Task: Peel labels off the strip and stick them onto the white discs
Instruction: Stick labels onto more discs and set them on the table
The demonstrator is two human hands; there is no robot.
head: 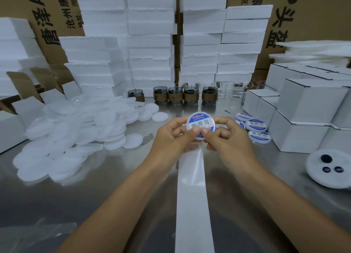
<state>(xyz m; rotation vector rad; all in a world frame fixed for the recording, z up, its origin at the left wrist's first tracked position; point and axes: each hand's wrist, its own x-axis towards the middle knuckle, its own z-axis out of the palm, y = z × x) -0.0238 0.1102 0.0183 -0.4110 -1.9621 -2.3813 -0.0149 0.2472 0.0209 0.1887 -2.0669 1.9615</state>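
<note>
Head view: my left hand (174,137) and right hand (228,138) both grip one round white plastic disc (201,127), lifted above the shiny steel bench (114,195). My thumbs press its blue-rimmed round label (201,120) flat, I judge to bond it. One long white backing strip (191,195) runs toward me. Four finished labelled discs (256,125) lie just right, one partly hidden. The heap of bare white discs (76,131) on my left is too many to count.
</note>
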